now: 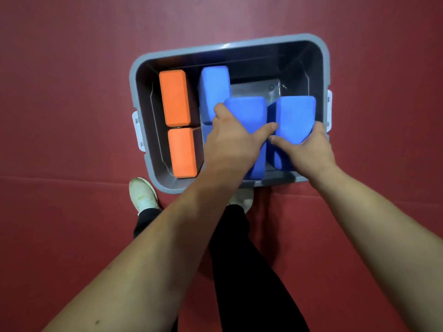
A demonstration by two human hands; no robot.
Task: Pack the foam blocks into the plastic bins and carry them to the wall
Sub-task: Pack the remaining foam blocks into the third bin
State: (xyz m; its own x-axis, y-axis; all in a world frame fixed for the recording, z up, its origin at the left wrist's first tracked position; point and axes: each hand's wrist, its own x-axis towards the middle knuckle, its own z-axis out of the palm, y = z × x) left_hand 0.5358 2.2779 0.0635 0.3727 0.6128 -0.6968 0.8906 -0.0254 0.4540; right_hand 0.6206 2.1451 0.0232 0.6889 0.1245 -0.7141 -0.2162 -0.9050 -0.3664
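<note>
Inside the grey bin [227, 45], one blue block [249, 111] is clasped in the grip of the left hand [230, 142], and a second blue block [296, 113] in that of the right hand [310, 149]. The bin is set on the red floor [72, 92].

Fourth blue block [207, 133] and right shoe [245, 198] mostly behind left arm [167, 236].

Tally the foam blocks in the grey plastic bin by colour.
Orange rectangular foam blocks: 2
Blue rectangular foam blocks: 3 clear; a blue sliver beside the left hand may be a fourth
Total: 5, possibly 6
</note>
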